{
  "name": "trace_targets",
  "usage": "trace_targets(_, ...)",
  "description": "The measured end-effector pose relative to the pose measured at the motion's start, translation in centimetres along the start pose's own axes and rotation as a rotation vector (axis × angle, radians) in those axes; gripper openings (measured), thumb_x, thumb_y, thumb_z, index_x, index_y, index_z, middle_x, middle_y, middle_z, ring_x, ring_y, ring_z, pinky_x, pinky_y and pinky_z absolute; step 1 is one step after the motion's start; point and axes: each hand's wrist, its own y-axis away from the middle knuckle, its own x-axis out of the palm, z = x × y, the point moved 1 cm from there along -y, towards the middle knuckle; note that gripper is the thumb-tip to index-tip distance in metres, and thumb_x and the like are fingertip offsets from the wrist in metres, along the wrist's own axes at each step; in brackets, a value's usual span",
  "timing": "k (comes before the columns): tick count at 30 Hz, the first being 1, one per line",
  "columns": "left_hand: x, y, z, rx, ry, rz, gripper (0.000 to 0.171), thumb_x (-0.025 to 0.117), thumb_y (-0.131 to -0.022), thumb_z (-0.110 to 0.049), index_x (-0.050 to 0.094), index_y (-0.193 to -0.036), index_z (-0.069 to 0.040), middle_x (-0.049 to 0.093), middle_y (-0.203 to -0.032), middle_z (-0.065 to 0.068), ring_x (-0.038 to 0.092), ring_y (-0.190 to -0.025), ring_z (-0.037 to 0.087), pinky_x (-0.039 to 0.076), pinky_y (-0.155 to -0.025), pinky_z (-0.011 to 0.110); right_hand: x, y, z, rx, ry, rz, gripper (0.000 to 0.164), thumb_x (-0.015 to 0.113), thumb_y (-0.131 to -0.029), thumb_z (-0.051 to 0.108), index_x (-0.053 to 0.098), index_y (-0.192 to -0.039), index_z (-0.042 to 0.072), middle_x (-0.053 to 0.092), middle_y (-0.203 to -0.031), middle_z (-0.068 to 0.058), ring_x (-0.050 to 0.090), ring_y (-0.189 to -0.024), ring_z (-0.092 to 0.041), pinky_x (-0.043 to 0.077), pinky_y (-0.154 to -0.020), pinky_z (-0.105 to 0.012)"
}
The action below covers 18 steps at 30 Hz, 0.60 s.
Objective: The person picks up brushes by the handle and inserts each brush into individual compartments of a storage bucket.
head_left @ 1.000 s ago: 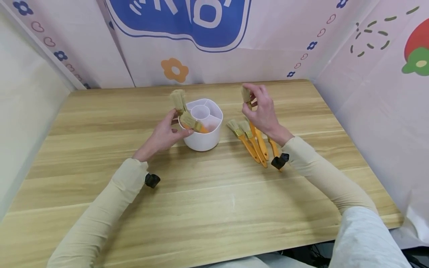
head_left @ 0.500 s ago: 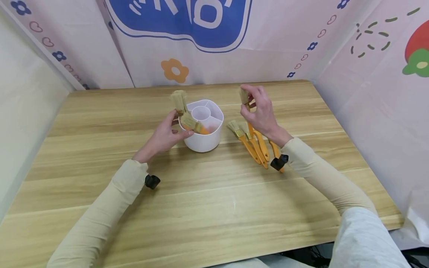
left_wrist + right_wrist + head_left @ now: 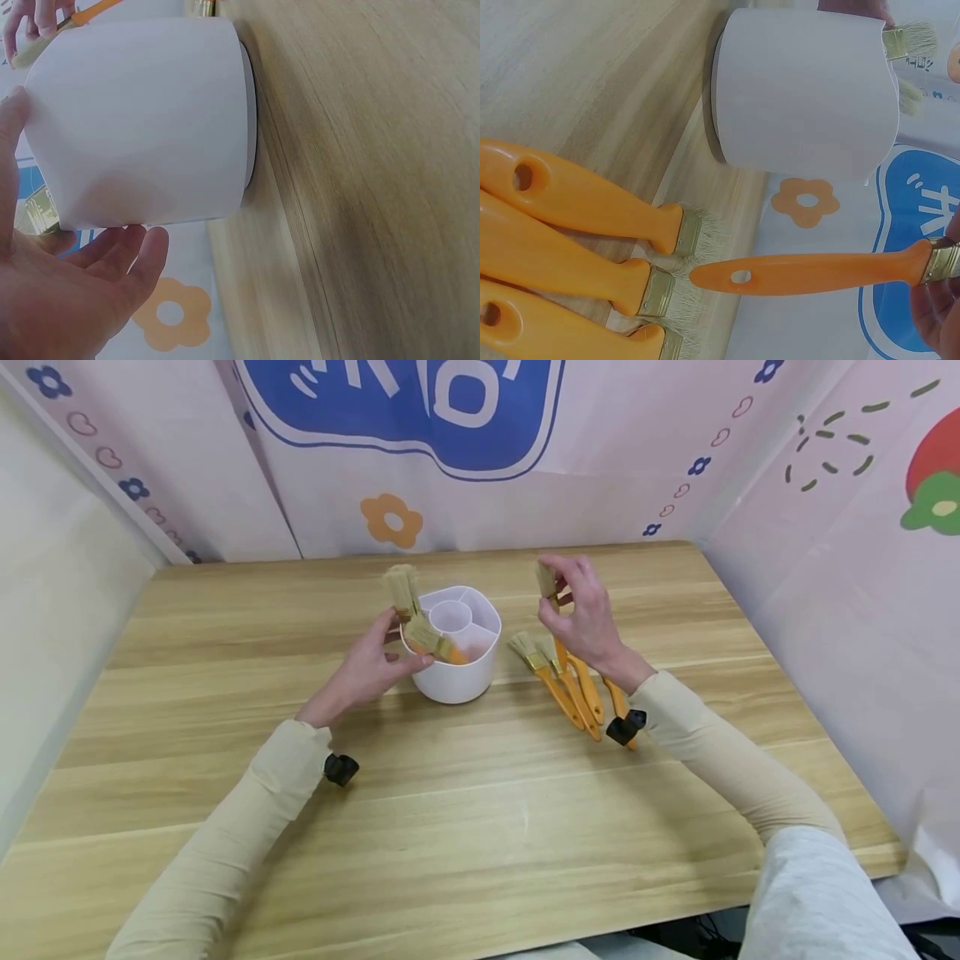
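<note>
A white round-cornered container (image 3: 454,683) with divided compartments stands on the table, a small round cup in its middle. My left hand (image 3: 363,662) grips its left side, thumb near the front rim and fingers along the wall (image 3: 142,120). Bristle-up paintbrushes (image 3: 402,589) stick out of its left compartment, one brush (image 3: 426,638) leaning towards the front. To the right of the container, my right hand (image 3: 585,614) pinches another paintbrush (image 3: 817,274) near its metal band. The orange handle of that brush hangs downward, above the table.
Several orange-handled paintbrushes (image 3: 558,697) lie on the wooden table (image 3: 420,827) below my right hand, bristles pointing away from me. One brush (image 3: 617,697) lies apart, partly behind the right wrist camera (image 3: 626,727). A printed backdrop (image 3: 480,510) rises behind the table.
Almost nothing differs. My right hand with its paintbrush has shifted very slightly left; my left hand stays at the container.
</note>
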Motion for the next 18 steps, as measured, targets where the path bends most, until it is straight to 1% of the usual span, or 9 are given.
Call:
trace_targets(4, 0.08, 0.12, 0.18, 0.006, -0.002, 0.004, 0.082, 0.07, -0.083, -0.031, 0.021, -0.147, -0.011, 0.034, -0.148, 0.015, 0.036, -0.135, 0.034, 0.04, -0.106, 0.048, 0.2, 0.23, -0.14, 0.0, 0.001, 0.004, 0.047, 0.057, -0.078, -0.003, 0.051, -0.124, 0.002, 0.049, -0.103, -0.022, 0.054, -0.083, -0.027, 0.054, -0.063, -0.041)
trace_targets(9, 0.22, 0.33, 0.31, 0.01, 0.003, 0.014, 0.083, 0.07, -0.083, -0.031, 0.02, -0.147, -0.01, 0.034, -0.148, 0.016, 0.037, -0.135, 0.035, 0.041, -0.105, 0.049, 0.34, 0.5, -0.24, -0.006, -0.001, 0.008, 0.047, 0.058, -0.078, -0.002, 0.051, -0.124, 0.002, 0.049, -0.104, -0.022, 0.054, -0.083, -0.027, 0.053, -0.062, -0.038)
trace_targets(14, 0.08, 0.18, 0.36, 0.022, 0.013, 0.011, 0.082, 0.07, -0.083, -0.031, 0.021, -0.146, -0.01, 0.034, -0.147, 0.016, 0.036, -0.135, 0.035, 0.04, -0.105, 0.049, 0.3, 0.31, -0.23, -0.021, 0.003, 0.002, 0.047, 0.058, -0.078, -0.001, 0.051, -0.125, 0.002, 0.05, -0.104, -0.023, 0.054, -0.083, -0.027, 0.053, -0.063, -0.036)
trace_targets(18, -0.09, 0.03, 0.27, 0.027, 0.014, 0.018, 0.082, 0.069, -0.084, -0.031, 0.021, -0.146, -0.01, 0.033, -0.148, 0.015, 0.036, -0.135, 0.035, 0.04, -0.105, 0.05, 0.25, 0.06, -0.07, -0.036, 0.005, -0.001, 0.046, 0.057, -0.079, -0.001, 0.051, -0.125, 0.002, 0.05, -0.104, -0.023, 0.055, -0.083, -0.028, 0.054, -0.062, -0.037)
